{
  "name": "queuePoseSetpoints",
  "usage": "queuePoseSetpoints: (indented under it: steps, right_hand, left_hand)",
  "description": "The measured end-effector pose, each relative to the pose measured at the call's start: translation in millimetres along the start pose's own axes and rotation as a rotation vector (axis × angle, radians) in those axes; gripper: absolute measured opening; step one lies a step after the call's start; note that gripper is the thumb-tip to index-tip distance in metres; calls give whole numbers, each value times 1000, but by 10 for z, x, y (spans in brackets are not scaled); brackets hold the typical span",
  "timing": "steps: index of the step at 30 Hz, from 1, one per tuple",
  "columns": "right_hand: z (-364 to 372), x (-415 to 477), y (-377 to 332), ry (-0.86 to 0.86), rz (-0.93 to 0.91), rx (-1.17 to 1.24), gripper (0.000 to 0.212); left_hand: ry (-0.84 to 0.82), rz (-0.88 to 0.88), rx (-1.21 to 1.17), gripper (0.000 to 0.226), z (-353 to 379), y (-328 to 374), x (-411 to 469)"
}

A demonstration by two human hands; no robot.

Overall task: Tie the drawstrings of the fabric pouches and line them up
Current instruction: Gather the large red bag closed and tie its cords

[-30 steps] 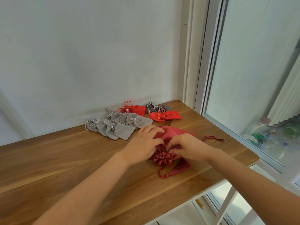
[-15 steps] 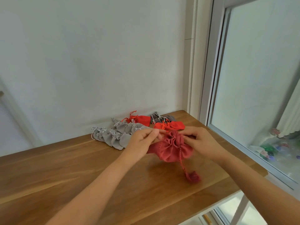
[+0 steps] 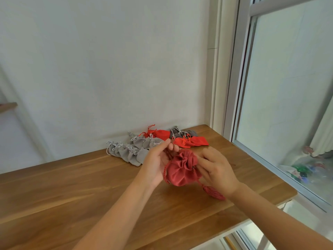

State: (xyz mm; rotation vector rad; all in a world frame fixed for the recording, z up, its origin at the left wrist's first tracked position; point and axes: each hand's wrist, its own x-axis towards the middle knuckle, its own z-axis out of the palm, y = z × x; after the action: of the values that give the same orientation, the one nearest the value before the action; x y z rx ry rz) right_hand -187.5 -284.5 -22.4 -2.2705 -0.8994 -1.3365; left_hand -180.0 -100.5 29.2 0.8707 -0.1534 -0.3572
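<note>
Nearest the camera, two bare forearms are reaching out over the wooden table (image 3: 75, 192). The dark red pouch (image 3: 182, 169) is being held just above the tabletop, right of centre, its mouth already gathered into a rosette. The right hand (image 3: 219, 170) is pinching at the pouch's right side, apparently on a cord, though the fingertips are partly hidden behind the fabric. A tassel (image 3: 213, 193) is hanging from that side beneath the wrist. The left hand (image 3: 156, 162) is cupping the pouch's left side, thumb and forefinger closing narrowly on the drawstring (image 3: 168, 154) above it.

Farther back, against the wall, grey pouches (image 3: 129, 152) and bright red pouches (image 3: 189, 141) are lying in overlapping rows.

The risk now: if either pinch is slipping while the cords are being pulled, the gathers could be loosening again, and the swinging tassel could be catching in the knot.
</note>
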Motion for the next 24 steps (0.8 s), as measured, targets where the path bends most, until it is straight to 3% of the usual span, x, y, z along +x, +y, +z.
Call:
queuePoseSetpoints:
  steps: [4, 7, 9, 12, 14, 18, 21, 24]
  right_hand:
    - [-33, -250, -58, -204, -147, 65, 19]
    - [-25, -499, -108, -496, -122, 156, 26]
    - [-58, -523, -195, -710, 94, 301, 24]
    - [-104, -397, -223, -859, 593, 625, 10]
    - [-74, -317, -199, -931, 799, 750, 24]
    - [-26, -247, -162, -949, 829, 599, 22]
    - [-59, -149, -125, -830, 813, 538, 29]
    - [-90, -3, -129, -851, 893, 653, 48]
  left_hand:
    - [-8, -196, 142, 30, -180, -169, -146]
    - [-17, -325, 396, 33, -430, -388, -235]
    - [13, -367, 494, 33, -528, -496, -284]
    - [31, -354, 531, 30, -498, -541, -302]
    - [47, -322, 572, 32, -434, -580, -307]
    - [179, -140, 697, 30, -336, -613, -316]
    - [228, -1, 580, 26, -303, -539, -289]
    - [246, 63, 458, 22, -250, -452, -260]
